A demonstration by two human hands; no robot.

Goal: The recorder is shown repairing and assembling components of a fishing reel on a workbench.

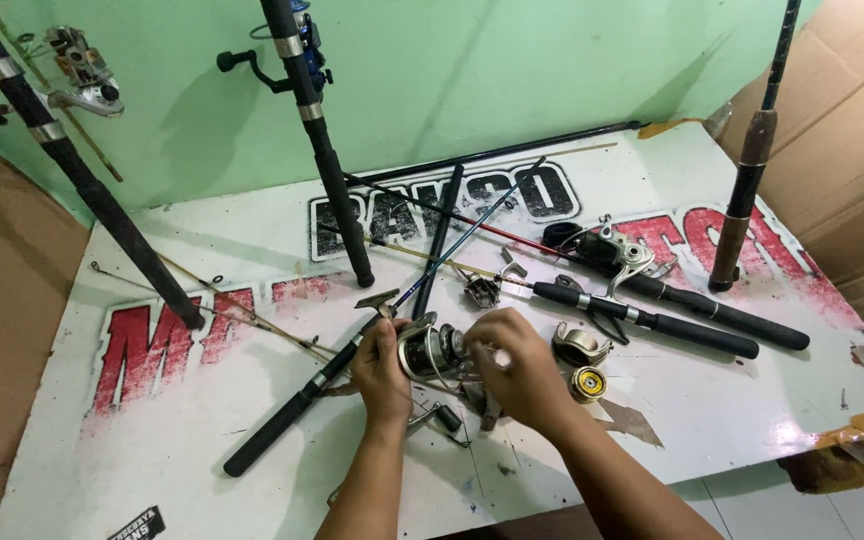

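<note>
Both hands on one spinning reel [432, 350], held just above the white tabletop [152, 440]. Left hand [380, 368] curled around the reel's rear end, fingers closed on it. Right hand [517, 365] closed over the spool end, fingertips pinching the front; can't tell which part exactly. Reel sits between the two palms. Just left of the left hand: black rod handle [282, 425] lying diagonally, its thin blank running up past the reel. Just right of the right hand: loose reel part with a yellow centre [587, 382] and a grey reel piece [580, 345], both on the table. Beyond the right hand, two more black rod handles [692, 320], one with a silver reel [622, 255].
</note>
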